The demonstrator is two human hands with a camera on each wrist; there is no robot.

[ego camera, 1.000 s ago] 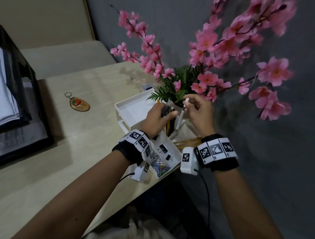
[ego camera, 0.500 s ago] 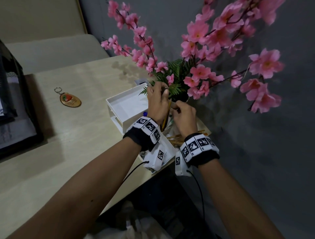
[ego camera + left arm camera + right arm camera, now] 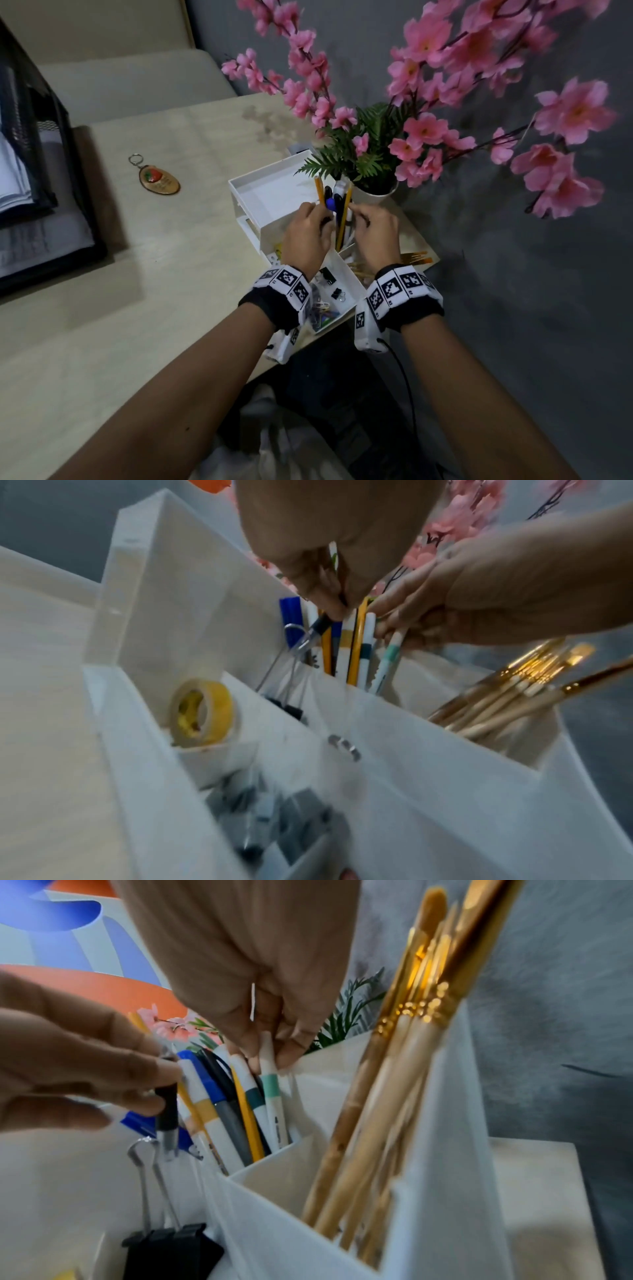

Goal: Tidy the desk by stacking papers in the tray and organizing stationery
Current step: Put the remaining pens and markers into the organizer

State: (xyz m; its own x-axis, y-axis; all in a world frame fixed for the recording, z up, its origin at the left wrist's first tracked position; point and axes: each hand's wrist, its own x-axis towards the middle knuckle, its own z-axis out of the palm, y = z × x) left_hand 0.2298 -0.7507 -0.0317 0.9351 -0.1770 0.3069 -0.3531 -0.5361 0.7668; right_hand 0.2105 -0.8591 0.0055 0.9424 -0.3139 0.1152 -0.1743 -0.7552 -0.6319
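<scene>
Both hands were at the pen compartment of the white desk organizer (image 3: 274,192), which stood at the far right corner of the worktop (image 3: 144,274), just beside a white pot of pink artificial blossoms (image 3: 424,133).

The left hand (image 3: 308,236) pinched a black-barrelled pen (image 3: 167,1110) between thumb and fingertips; the pen's lower end was down beside the other pens, at the left edge of the compartment. The right hand (image 3: 376,236) pinched the top of a white marker with a mint-green band (image 3: 272,1096), which stood in the same compartment against its right wall.

Contents of that compartment, seen from the right wrist: a blue-capped pen (image 3: 202,1080), a white marker with a yellow band (image 3: 205,1110), a yellow pencil (image 3: 248,1123) and a white marker with a dark teal band (image 3: 255,1102), all upright or slightly tilted.

The adjoining compartment to the right held a bundle of wooden paintbrushes with gold ferrules (image 3: 394,1069), leaning outward. A roll of yellow-cored tape (image 3: 202,712) sat in a left front compartment. Black binder clips (image 3: 171,1250) occupied the front tray, with coloured paper clips (image 3: 325,313) nearer the edge.

Elsewhere on the worktop lay an oval wooden keychain (image 3: 158,178), well apart from the organizer. A black mesh paper tray (image 3: 51,171) holding white sheets stood at the left edge.
</scene>
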